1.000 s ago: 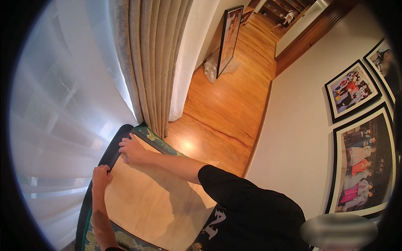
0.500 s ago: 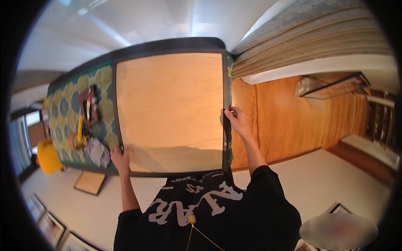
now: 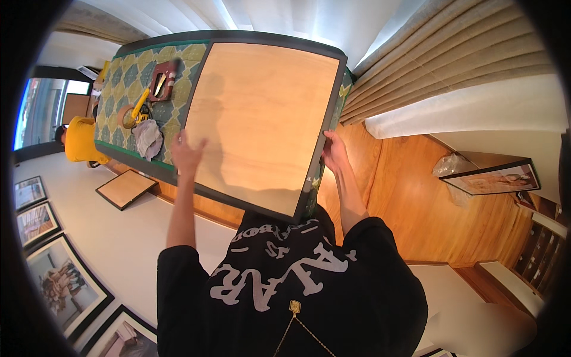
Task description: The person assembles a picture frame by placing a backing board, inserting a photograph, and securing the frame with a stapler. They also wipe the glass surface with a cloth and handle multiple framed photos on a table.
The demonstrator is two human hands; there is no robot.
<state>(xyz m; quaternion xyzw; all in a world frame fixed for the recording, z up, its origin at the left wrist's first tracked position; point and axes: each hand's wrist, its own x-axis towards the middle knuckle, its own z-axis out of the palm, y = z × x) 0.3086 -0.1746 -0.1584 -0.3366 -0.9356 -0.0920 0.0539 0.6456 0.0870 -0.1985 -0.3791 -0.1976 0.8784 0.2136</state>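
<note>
A large picture frame (image 3: 262,119) lies face down on a padded table, its light wood backing board up and a thin dark rim around it. My right hand (image 3: 336,150) grips the frame's right edge, thumb on top and the other fingers partly hidden beneath. Over the frame's left edge, my left hand (image 3: 188,153) is open, fingers spread and slightly blurred; whether it touches the board I cannot tell. Left of the frame lie a crumpled greyish cloth (image 3: 147,140), a roll of brown tape (image 3: 125,116), a yellow-handled tool (image 3: 141,103) and a maroon tool like a staple gun (image 3: 162,82).
Green patterned cloth (image 3: 122,77) covers the table, which has a dark border. A person in yellow (image 3: 81,138) is beyond its left end. A wooden-backed panel (image 3: 126,189) and framed pictures (image 3: 65,285) line the left. Beige curtains (image 3: 440,53) hang at right, near another framed picture (image 3: 491,177).
The picture frame now appears tilted clockwise as my view has turned. My left hand has let go of its left edge and spread its fingers; my right hand stays on the right edge.
</note>
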